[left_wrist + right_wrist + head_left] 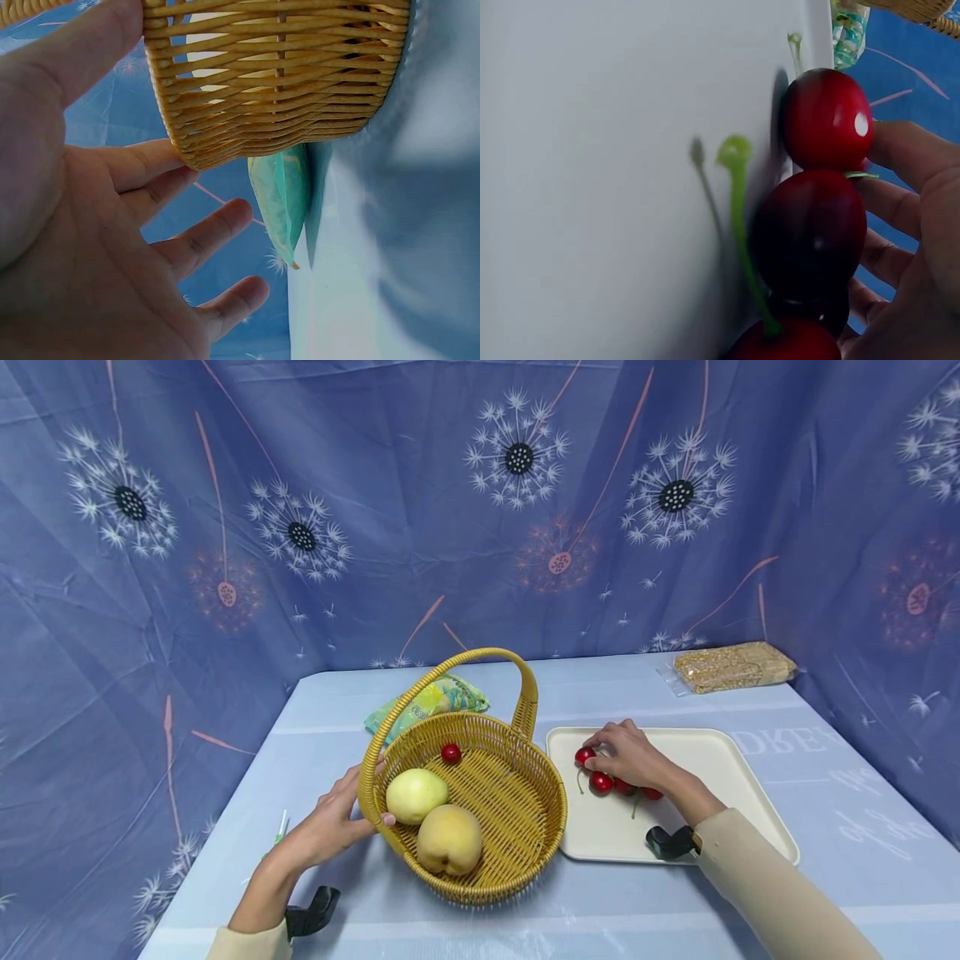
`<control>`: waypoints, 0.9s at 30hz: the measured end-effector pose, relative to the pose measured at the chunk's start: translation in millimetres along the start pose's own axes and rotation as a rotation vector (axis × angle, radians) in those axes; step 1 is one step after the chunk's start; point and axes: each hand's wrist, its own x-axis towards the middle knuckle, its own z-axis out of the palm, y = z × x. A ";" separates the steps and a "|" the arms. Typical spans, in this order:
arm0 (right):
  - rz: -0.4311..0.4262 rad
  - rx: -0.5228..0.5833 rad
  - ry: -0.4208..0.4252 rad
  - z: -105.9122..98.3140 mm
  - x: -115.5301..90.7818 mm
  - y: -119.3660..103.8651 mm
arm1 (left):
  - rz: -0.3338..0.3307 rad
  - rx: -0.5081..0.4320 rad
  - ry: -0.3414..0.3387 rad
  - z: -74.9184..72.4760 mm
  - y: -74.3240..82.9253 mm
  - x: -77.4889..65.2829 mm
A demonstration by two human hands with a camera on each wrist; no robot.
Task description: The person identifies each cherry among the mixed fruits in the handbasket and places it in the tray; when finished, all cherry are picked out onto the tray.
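Observation:
A yellow wicker basket [517, 810] with a tall handle holds a pale green fruit [416, 796], a peach-like yellow fruit [449, 840] and one cherry [451, 753]. At its left rim is my left hand [335, 818], which grips the rim near the handle's base with thumb and index finger; the other fingers spread loose in the left wrist view. On the right, my right hand [633, 755] reaches over a cream tray [720, 777] and pinches a red cherry [828, 120]. Several more cherries [810, 232] with green stems lie close under that hand, partly hidden by it.
Behind the basket lies a green plastic packet [442, 697]. A clear packet of golden-brown grain-like food [735, 667] sits at the back right. Part of a thin green-and-white item [282, 827] shows beside the left hand. Blue patterned cloth [420, 527] hangs behind the table.

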 end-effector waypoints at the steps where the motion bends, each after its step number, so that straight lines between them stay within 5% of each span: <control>1: -0.002 -0.005 -0.004 -0.1 -0.5 0.5 | 0.001 0.001 0.001 -0.1 -0.1 -0.1; 13: -0.043 0.023 0.005 -15.4 -6.7 -14.5 | 0.000 0.006 0.002 -0.1 -0.7 -0.9; 27: -0.215 0.046 0.037 -40.8 -9.0 -88.9 | 0.013 0.015 0.013 -0.6 -2.2 -0.5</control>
